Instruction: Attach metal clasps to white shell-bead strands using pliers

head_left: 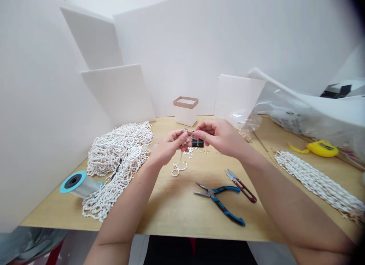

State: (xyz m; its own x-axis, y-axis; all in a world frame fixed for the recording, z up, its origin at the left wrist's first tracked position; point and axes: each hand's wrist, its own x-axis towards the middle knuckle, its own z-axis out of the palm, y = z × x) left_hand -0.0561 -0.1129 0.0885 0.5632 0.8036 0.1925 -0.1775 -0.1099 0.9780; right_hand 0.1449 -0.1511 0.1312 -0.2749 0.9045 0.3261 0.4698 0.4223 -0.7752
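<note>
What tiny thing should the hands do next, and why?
Maybe the left hand could rise a little to straighten the bead string. I think so because the string hangs below that hand and its lower part lies curled on the table, near loose white beads, so it might tangle.

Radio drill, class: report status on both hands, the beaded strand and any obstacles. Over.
Left hand holding beaded strand; right hand close by, grip unclear. Strand trails onto table. Open pliers lie apart from hands.
</note>
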